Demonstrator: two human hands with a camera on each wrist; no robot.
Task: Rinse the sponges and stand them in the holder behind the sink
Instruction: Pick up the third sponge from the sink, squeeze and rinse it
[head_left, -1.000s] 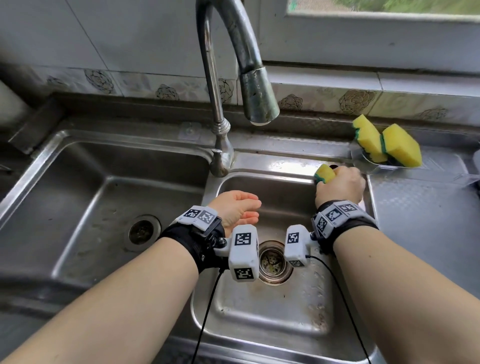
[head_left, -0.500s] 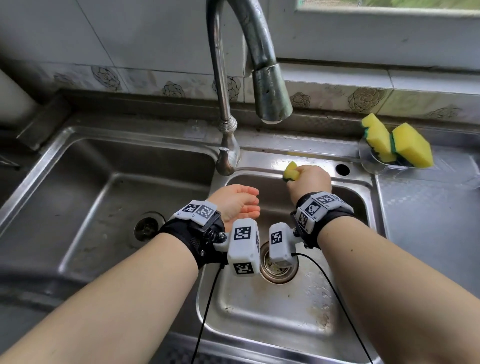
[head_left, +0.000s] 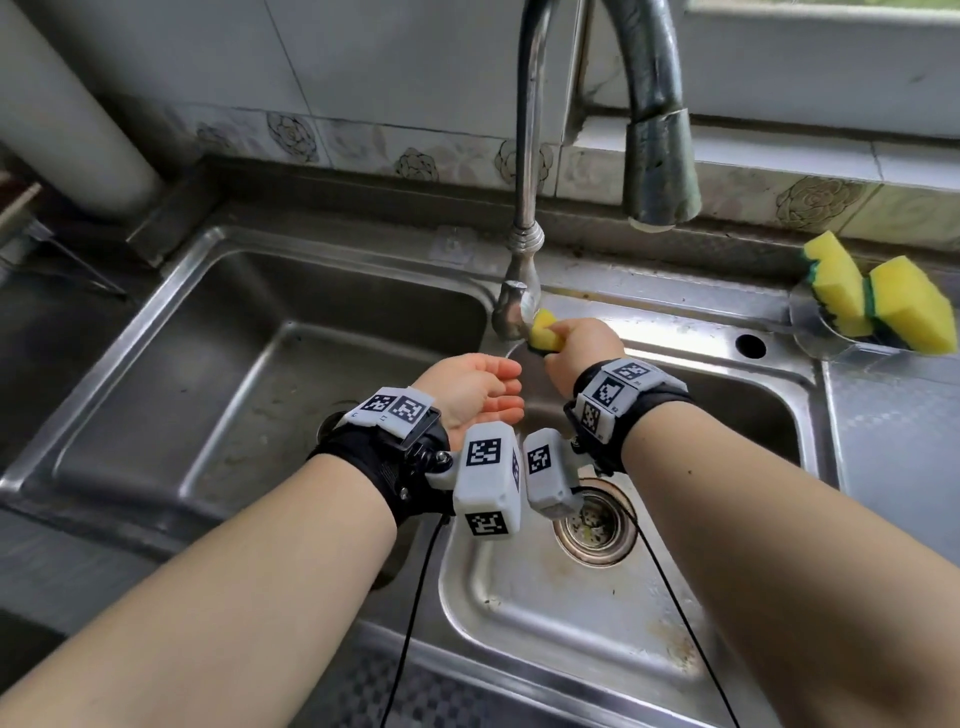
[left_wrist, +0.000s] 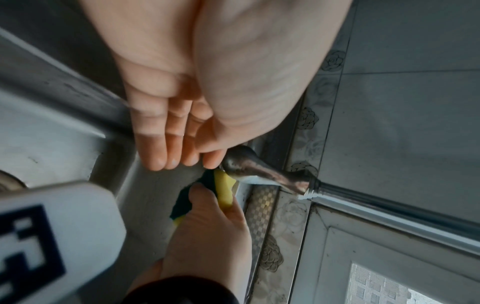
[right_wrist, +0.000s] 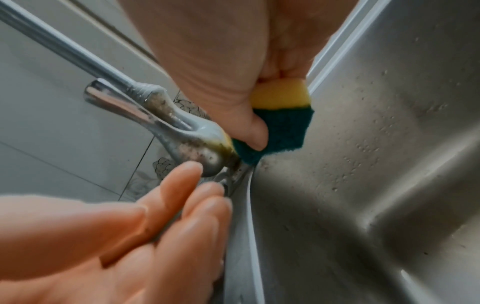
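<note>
Sponge held at the tap base, centre of the frame.

The right hand (head_left: 582, 348) clenches a yellow-and-green sponge (head_left: 546, 335) against the tap (right_wrist: 182, 131); the left hand (head_left: 470, 395) hangs released beside it. Two sponges (head_left: 878, 304) stand in the holder (head_left: 810, 325) at upper right. Soft and likely light, it should squash easily; grasping its long sides seems best. No water shows, and most of the sponge is hidden by fingers.

Three yellow-and-green sponges — one (head_left: 546, 336) at the frame's centre, two (head_left: 836, 283) (head_left: 911, 306) at right; two basins (head_left: 260, 374) (head_left: 649, 597); one faucet (head_left: 524, 208); two hands (head_left: 470, 392) (head_left: 584, 348).
</note>
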